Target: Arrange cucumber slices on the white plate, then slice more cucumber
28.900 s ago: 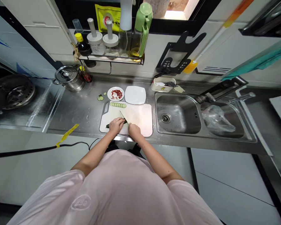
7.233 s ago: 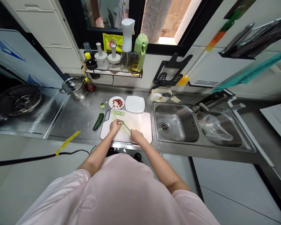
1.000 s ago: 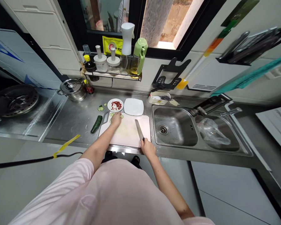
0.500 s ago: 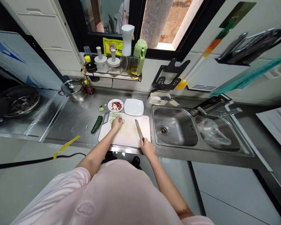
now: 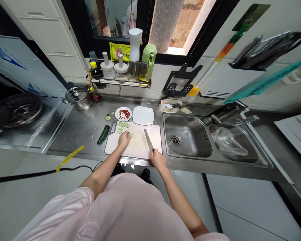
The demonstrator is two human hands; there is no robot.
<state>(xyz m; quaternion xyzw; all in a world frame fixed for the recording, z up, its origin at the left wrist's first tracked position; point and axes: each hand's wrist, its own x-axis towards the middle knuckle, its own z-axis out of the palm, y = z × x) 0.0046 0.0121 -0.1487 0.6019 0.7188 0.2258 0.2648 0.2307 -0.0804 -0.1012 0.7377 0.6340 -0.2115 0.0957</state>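
Observation:
On the white cutting board [image 5: 140, 147], my left hand [image 5: 124, 139] has its fingers curled together against a cucumber slice [image 5: 131, 135], which shows at the fingertips. Its grip is partly hidden by the fingers. My right hand [image 5: 158, 158] is wrapped round the handle of a kitchen knife [image 5: 148, 139], whose blade points away from me, flat over the board's right side. A row of overlapping cucumber slices [image 5: 123, 125] lies along the board's far edge, with a small pile of slices [image 5: 119, 130] just nearer. Left of the board rests a dark green cucumber piece [image 5: 103, 134].
Behind the board stand a plate of chopped red pieces [image 5: 124, 119] and a white square plate [image 5: 142, 122]. Cucumber scraps [image 5: 107, 117] lie to their left. A steel sink [image 5: 190, 147] adjoins the right side. A lidded pot [image 5: 79, 100] stands back left, near a condiment shelf [image 5: 120, 81].
My left hand has moved toward me, and the cucumber slice at its fingertips has come along, away from the row. My right hand and the knife have stayed about where they were.

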